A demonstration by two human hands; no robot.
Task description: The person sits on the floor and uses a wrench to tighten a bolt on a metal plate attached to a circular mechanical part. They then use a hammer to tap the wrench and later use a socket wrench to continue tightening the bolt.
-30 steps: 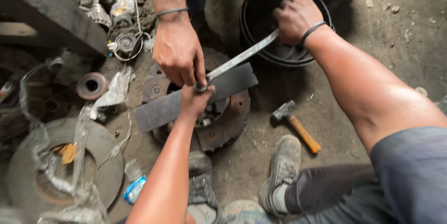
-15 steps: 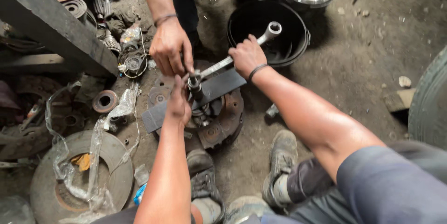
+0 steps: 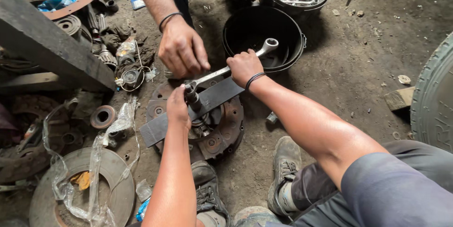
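Gripping the shaft of a long silver steel wrench (image 3: pixel 226 70) near its far end, the right hand (image 3: pixel 243 66) is closed tight around it, placed far from the bolt head for leverage. The wrench's other end sits on a dark upright bolt (image 3: pixel 193 98) just left of that hand. Closed around the bolt's lower part, the left hand (image 3: pixel 178 106) appears to steady it so the tool does not slip off. Under both hands a flat dark steel bar (image 3: pixel 207 102) lies across a round rusty clutch plate (image 3: pixel 226 128) on the dirt floor (image 3: pixel 358 57), seemingly as a brace that presses the plate down. Beyond the left hand, a co-worker's hand (image 3: pixel 181 50) with a dark wristband hangs with fingers curled loosely, just above the plate's far edge. Past the right hand stands a black round metal tub (image 3: pixel 283 24). The person's worn grey shoes (image 3: pixel 283 170) are planted near the plate, keeping the body close over the work.
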